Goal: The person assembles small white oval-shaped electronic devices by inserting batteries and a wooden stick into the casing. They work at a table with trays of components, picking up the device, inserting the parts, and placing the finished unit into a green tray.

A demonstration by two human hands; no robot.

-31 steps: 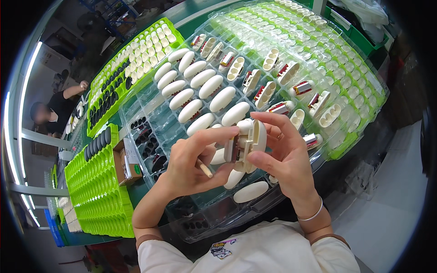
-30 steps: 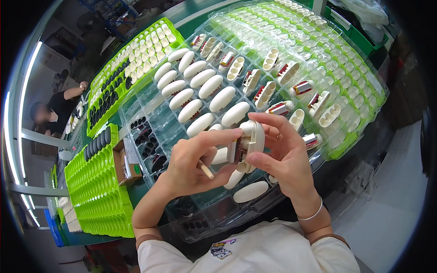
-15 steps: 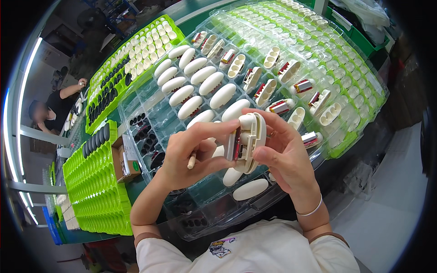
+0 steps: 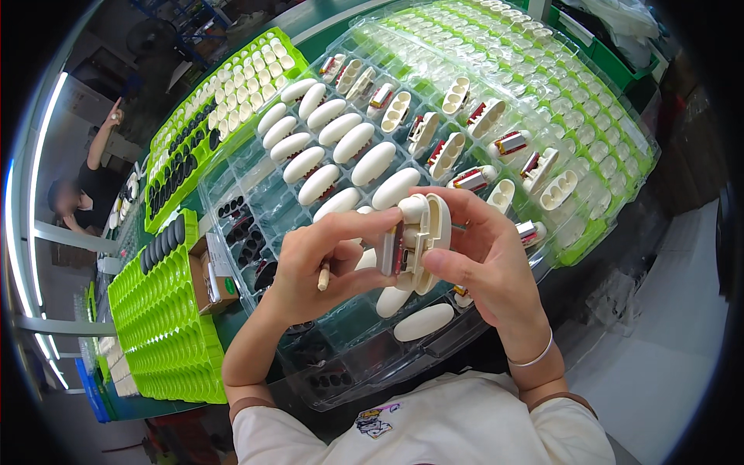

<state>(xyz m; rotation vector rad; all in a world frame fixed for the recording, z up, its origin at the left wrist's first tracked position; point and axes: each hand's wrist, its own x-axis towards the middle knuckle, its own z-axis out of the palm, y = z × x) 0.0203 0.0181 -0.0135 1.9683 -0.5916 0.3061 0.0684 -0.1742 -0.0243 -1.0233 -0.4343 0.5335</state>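
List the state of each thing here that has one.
Left hand: pinching the white case
Right hand: gripping the same case
White case: open, insides showing
Wooden stick: held in left hand
Black ovals: lined up in a row
Cardboard box: open
Light tubes: lit

No words or numbers can be read. The marking on the small green sticker of the cardboard box and the printed picture on the shirt are too small to be made out.

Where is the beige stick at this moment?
In the head view, left of centre: the stick is in the left hand, left of the white case.
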